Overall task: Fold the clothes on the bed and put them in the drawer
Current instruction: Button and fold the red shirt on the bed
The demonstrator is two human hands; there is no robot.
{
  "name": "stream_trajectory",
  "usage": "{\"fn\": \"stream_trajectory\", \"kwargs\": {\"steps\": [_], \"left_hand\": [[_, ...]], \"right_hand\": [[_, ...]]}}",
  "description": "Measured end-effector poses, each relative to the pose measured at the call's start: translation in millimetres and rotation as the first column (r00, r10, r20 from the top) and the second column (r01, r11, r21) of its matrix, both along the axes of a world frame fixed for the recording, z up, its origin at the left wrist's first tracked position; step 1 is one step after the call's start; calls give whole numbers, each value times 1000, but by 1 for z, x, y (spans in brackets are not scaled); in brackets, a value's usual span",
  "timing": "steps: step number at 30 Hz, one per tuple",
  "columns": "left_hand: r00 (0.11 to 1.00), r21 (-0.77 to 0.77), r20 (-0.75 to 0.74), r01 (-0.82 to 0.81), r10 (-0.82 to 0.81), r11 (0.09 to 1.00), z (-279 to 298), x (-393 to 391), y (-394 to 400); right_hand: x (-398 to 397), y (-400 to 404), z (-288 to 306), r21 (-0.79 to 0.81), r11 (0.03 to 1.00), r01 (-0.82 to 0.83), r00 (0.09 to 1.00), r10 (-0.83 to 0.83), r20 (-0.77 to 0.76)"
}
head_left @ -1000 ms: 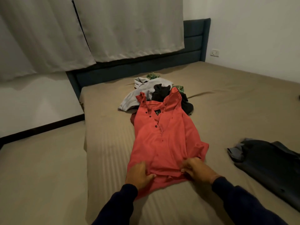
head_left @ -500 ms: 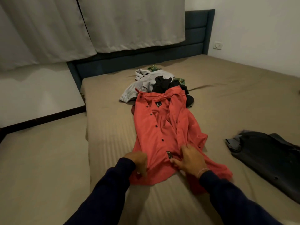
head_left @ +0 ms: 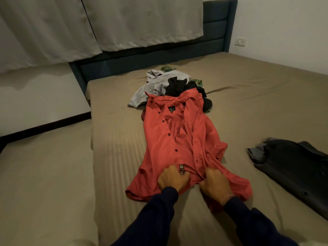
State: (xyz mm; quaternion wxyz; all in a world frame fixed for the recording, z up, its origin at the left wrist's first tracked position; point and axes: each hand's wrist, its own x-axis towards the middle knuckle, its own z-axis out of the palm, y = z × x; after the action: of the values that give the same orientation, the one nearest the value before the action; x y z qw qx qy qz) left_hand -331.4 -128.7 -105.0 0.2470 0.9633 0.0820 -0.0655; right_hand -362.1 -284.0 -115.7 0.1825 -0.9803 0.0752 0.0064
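Observation:
A red button-up shirt (head_left: 170,139) lies lengthwise on the tan bed (head_left: 248,103), collar away from me, its front partly open. My left hand (head_left: 171,179) grips the shirt's lower front near a small dark label. My right hand (head_left: 215,183) grips the bunched fabric of the other front panel close beside it. Behind the collar sits a heap of clothes: a grey garment (head_left: 156,87), a black one (head_left: 179,86) and a green checked one (head_left: 196,81). No drawer is in view.
A dark grey garment (head_left: 292,166) lies spread on the bed at the right. The blue headboard (head_left: 159,57) and pale curtains (head_left: 88,23) stand at the back. The bed's left edge drops to the beige floor (head_left: 44,174).
The shirt's front has been pulled open and its hem drawn toward me. My hands have come closer together at the lower front. The camera has tilted down.

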Motion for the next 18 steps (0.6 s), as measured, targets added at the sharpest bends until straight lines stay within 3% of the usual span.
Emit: {"fn": "stream_trajectory", "kwargs": {"steps": [3, 7, 11, 14, 16, 18], "left_hand": [[992, 57, 34, 116, -118, 992, 5, -5, 5], [913, 222, -18, 402, -408, 888, 11, -21, 17], [824, 147, -244, 553, -512, 820, 29, -26, 21], [788, 35, -340, 556, -513, 830, 44, -19, 22], [892, 50, -173, 431, -417, 901, 46, -13, 23], [945, 79, 155, 278, -287, 957, 36, -4, 19]], "right_hand": [[6, 1, 9, 203, 979, 36, 995, -54, 88], [7, 1, 18, 655, 755, 28, 976, -162, 144], [3, 7, 13, 804, 592, 50, 978, -191, 80], [-1, 9, 5, 837, 543, 73, 982, -187, 35], [-1, 11, 5, 887, 442, 135, 985, -158, -72], [-1, 13, 6, 906, 379, 187, 980, -130, -148]]}}
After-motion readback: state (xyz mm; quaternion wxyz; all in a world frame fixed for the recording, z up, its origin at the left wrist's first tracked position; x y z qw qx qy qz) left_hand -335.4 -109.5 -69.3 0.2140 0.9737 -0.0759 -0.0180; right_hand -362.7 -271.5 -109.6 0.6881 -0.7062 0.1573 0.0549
